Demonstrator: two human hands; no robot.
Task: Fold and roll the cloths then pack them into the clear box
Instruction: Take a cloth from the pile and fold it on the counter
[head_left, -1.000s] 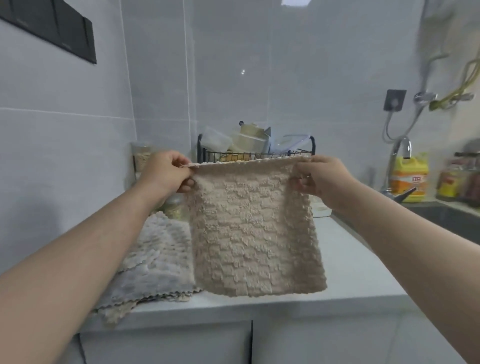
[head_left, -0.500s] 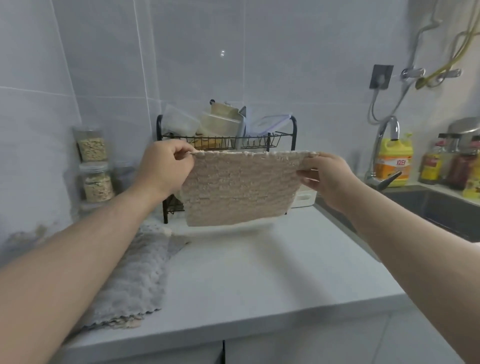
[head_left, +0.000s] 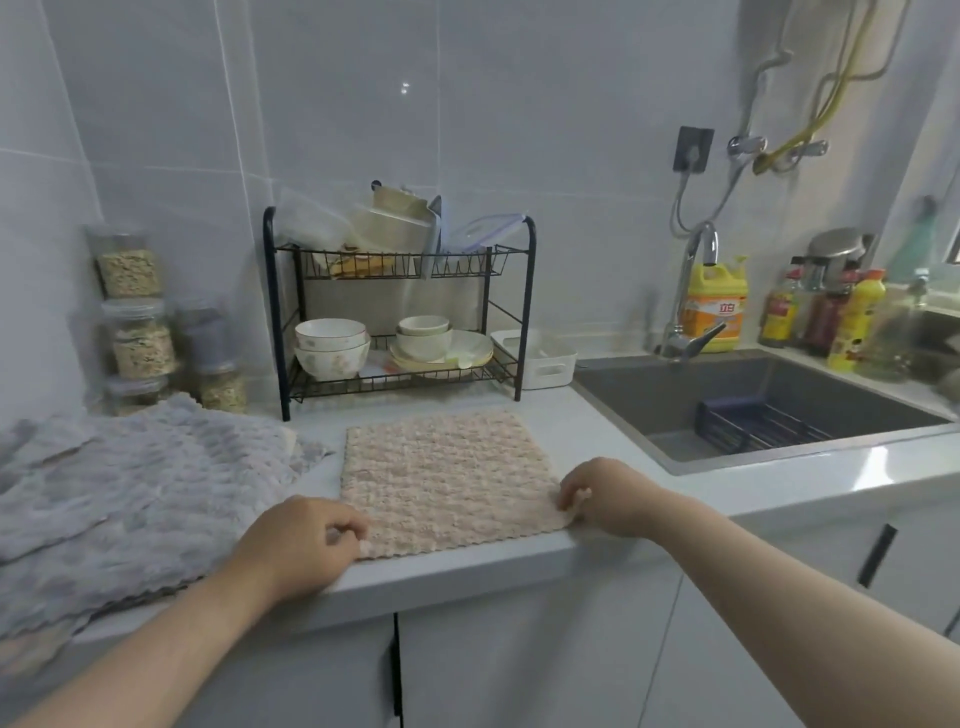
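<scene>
Beige cloth (head_left: 447, 480) lying flat and unfolded on white counter (head_left: 613, 441), centre of frame, near edge along the counter's front lip. Left hand (head_left: 304, 545) at lower left of centre, on the cloth's near-left corner; fingers curled, thumb and fingertips pinching that corner. Right hand (head_left: 605, 496) right of centre on the near-right corner; fingers bunched together, pinching the cloth edge, corner slightly lifted. Both forearms reaching in from bottom of frame.

Grey cloths (head_left: 119, 493) piled at left of frame, rumpled, right edge just beside the beige cloth, overlap hard to tell. Black two-tier dish rack (head_left: 400, 306) behind the beige cloth, upper centre: bowls (head_left: 332, 345) and plates on lower tier, plastic containers and lids on top tier. Small white bin (head_left: 545, 358) just right of the rack. Stacked jars (head_left: 135, 317) of grain at left against the wall. Sink (head_left: 737, 405) at right with dark rack inside; faucet (head_left: 696, 291) behind it, yellow detergent bottle (head_left: 717, 304) just behind the faucet, more bottles at far right. Clear box for packing not identifiable with certainty.
</scene>
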